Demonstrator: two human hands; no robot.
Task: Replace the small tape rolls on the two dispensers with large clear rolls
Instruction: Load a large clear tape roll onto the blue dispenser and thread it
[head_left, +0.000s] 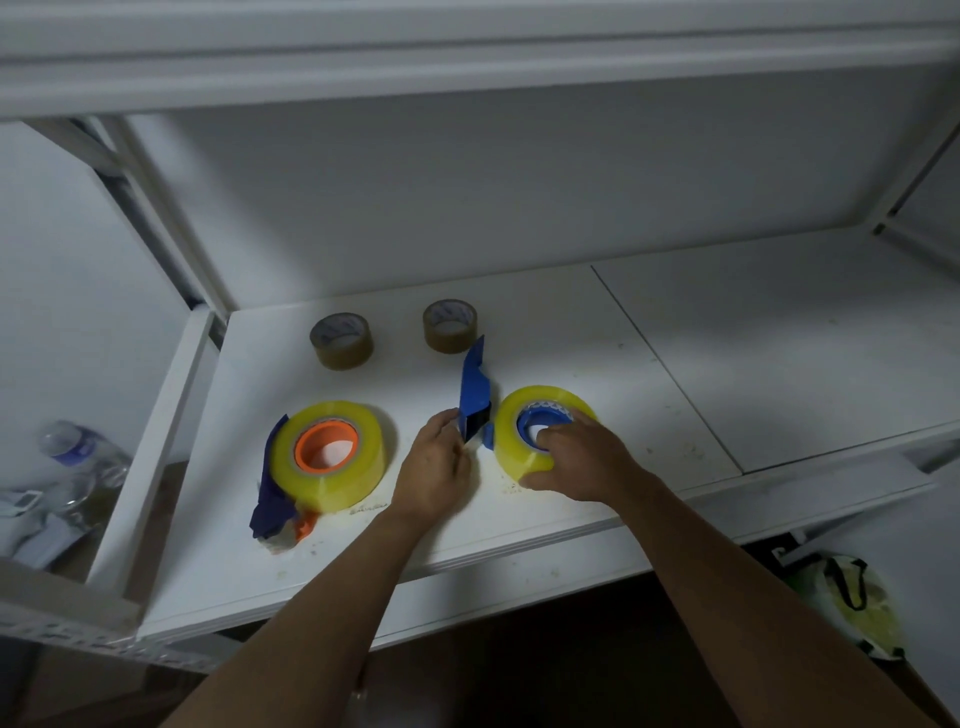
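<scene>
A: Hands, two?
B: Right hand (582, 460), fingers curled over the large clear roll (524, 447) on the blue dispenser (475, 397), pressing it. Left hand (434, 467), fingertips pinching the dispenser's near end.

A: Surface?
B: White shelf (675, 374) in a white rack. Second large roll (332, 454) on the orange-hubbed dispenser (275, 499), lying left. Two small brown rolls (343, 340) behind, apart.
</scene>
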